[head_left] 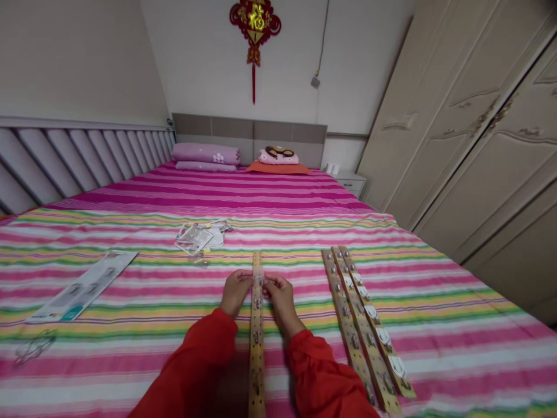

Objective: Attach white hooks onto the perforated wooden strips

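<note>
A narrow wooden strip (256,363) with metal hooks and small holes lies lengthwise on the striped bedspread, between my forearms. Near its far end, my left hand (237,292) and my right hand (281,296) meet from either side. Their fingertips pinch a small see-through plastic piece (258,278) just over the strip; its exact kind is too small to make out. To the right lie three similar strips (369,337) side by side, bearing metal hooks, with white pieces along the rightmost one.
A flat printed package (85,287) lies at the left, with a thin looped band or wire (35,346) nearer me. Crumpled plastic packaging (202,237) sits beyond my hands. Pillows (205,154) rest by the headboard (287,133); a wardrobe (470,122) stands at the right.
</note>
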Motion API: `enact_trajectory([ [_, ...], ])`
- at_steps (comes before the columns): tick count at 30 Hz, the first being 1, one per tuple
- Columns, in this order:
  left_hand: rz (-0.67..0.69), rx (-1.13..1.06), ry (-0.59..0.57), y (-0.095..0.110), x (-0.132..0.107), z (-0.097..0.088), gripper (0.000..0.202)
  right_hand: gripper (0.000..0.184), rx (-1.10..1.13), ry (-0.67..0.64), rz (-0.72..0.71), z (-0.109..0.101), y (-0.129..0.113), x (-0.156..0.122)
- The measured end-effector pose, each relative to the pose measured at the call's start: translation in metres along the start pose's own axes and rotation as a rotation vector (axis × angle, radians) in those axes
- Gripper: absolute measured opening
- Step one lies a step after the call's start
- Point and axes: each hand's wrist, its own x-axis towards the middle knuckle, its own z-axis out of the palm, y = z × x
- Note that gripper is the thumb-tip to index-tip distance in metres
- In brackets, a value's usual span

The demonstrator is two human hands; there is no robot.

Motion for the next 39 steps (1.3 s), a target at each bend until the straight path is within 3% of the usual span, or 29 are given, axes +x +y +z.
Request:
enact_trajectory([
  [14, -0.017, 0.082, 0.024, -0.016, 0.018, -0.001, 0.016, 0.021, -0.085, -0.013, -0.072, -0.006, 0.018, 0.010],
  [39, -0.110, 0.067, 0.059, -0.020, 0.017, 0.005, 0.017, 0.020, -0.089, 0.027, -0.084, -0.008, 0.028, 0.018],
])
